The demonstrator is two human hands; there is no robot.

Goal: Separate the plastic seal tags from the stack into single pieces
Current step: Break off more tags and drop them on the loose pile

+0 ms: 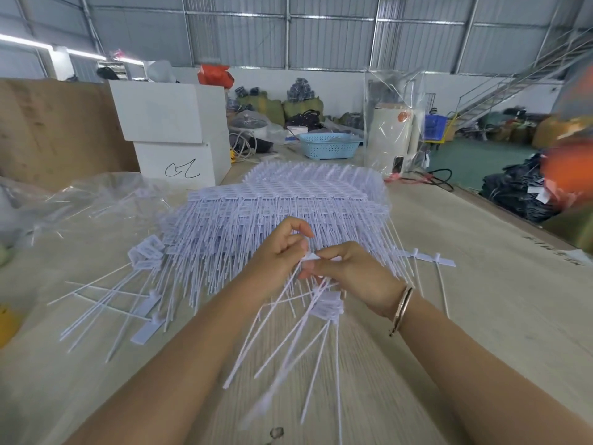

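Across the middle of the frame, on a pale wooden table (481,284), lies a broad stack of white plastic seal tags (282,200), its flat label heads toward the upper part of the picture and its thin tails running down toward the person. Directly below that stack, at frame centre, the two hands meet. The left hand (279,252) and the right hand (349,271) are close together, fingers curled, both pinching a small joined strip of tags (310,256) by its heads. That strip's tails hang down and to the lower left, so its long axis runs from the hands toward the bottom of the frame. Both hands sit equally near it; the pull apart looks likely to go sideways, across the tails. Loose single tags (144,329) lie at left, and a few more (430,256) at right.
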